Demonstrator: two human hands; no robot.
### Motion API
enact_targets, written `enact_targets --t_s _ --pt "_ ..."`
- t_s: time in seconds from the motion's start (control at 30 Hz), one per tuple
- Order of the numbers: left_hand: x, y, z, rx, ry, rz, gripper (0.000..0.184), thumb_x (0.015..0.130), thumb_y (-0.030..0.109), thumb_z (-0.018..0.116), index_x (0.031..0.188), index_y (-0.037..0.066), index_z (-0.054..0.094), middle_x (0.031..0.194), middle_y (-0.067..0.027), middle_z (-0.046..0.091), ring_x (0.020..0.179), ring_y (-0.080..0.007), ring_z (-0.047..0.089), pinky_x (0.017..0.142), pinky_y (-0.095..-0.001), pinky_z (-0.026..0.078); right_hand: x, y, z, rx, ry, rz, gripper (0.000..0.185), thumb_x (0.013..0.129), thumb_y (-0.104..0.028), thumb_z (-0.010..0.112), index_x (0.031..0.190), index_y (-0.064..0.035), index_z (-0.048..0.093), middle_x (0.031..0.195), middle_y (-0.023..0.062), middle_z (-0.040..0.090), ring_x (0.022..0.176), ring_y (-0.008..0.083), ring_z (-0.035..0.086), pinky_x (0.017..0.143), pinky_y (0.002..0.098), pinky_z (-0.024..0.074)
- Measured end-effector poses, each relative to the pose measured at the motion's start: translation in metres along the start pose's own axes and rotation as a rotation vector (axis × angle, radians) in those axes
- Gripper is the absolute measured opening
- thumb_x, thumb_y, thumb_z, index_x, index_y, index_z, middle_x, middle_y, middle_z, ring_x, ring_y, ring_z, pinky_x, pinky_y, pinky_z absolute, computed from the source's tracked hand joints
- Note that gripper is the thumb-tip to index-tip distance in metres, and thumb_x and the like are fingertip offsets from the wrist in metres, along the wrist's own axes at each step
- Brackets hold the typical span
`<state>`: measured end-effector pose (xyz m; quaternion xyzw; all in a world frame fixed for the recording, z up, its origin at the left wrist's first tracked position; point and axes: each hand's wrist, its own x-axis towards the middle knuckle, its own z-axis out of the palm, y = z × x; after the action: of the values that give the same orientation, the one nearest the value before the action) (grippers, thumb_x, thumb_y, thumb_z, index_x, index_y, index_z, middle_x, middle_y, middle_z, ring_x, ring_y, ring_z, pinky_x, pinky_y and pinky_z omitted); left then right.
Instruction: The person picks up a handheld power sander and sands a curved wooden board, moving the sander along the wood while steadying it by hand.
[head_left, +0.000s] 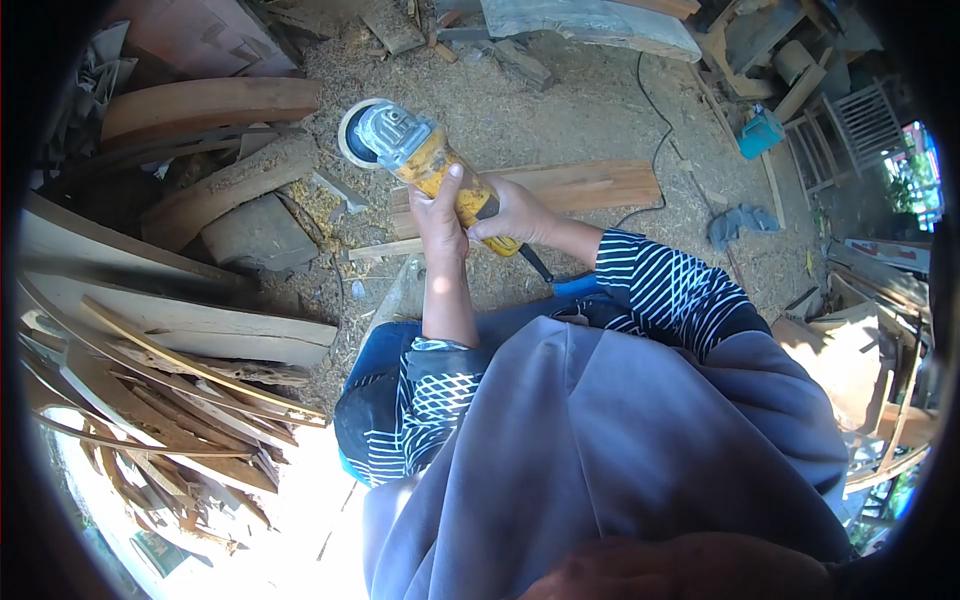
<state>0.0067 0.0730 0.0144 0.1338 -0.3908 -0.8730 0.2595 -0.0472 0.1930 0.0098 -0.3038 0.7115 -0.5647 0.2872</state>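
1. At the upper centre of the frame, the fingers of the left hand [440,225] are wrapped around the yellow body of an angle grinder [430,163]. The thumb lies along the upper face of the casing; the fingertips beneath are hidden.
2. Immediately to the right, the right hand [513,214] grips the rear section of the same body, thumb pressed against the casing. Its other fingers are largely out of sight behind the tool.
3. Orientation: tilted, grey metal head [395,132] toward the upper left, rear end toward the lower right. A round disc [351,137] is fitted at the head. Rotation of the disc cannot be determined.
4. A black power cord [537,264] leaves the rear end.
5. Beyond the hands, a wide plank [605,183] lies on the floor [590,115]. A narrow wood strip [380,250] shows left of the left wrist.
6. Lower centre: striped sleeves [675,285] and a grey garment [640,430].
7. Upper left: a curved timber [215,105]. Lower left: a pile of wood strips [165,425].
8. Upper right: a teal container [761,135], a crumpled grey cloth [738,225] and a slatted wooden frame [866,118].
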Motion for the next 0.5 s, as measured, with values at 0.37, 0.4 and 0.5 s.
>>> enact_targets --t_s 0.37,0.4,0.5 --pt "0.021 0.024 -0.046 -0.478 0.063 -0.125 0.066 0.074 0.048 0.065 0.117 0.003 0.043 0.091 -0.0204 0.057 0.085 -0.0329 0.059 0.076 -0.0446 0.051 -0.004 -0.058 -0.028 0.531 -0.340 0.279 0.051 0.094 -0.029 0.036 0.133 0.0026 0.038 0.133 0.0225 0.043 0.122 0.0289 0.044 0.102 0.0363 0.0348" --pt "0.025 0.027 -0.050 -0.500 0.085 -0.116 0.065 0.074 0.048 0.064 0.117 0.003 0.044 0.090 -0.0209 0.057 0.085 -0.0340 0.059 0.076 -0.0452 0.051 -0.006 -0.064 -0.028 0.326 -0.352 0.229 0.049 0.093 -0.025 0.038 0.133 0.0014 0.039 0.133 0.0221 0.043 0.124 0.0289 0.043 0.101 0.0360 0.0363" --pt "0.028 0.029 -0.062 -0.527 0.179 -0.143 0.066 0.073 0.048 0.064 0.116 0.002 0.045 0.090 -0.0220 0.058 0.083 -0.0342 0.058 0.077 -0.0447 0.050 -0.006 -0.060 -0.026 0.069 -0.405 0.126 0.050 0.089 -0.018 0.049 0.134 -0.0008 0.039 0.133 0.0207 0.044 0.126 0.0291 0.041 0.097 0.0350 0.0408"
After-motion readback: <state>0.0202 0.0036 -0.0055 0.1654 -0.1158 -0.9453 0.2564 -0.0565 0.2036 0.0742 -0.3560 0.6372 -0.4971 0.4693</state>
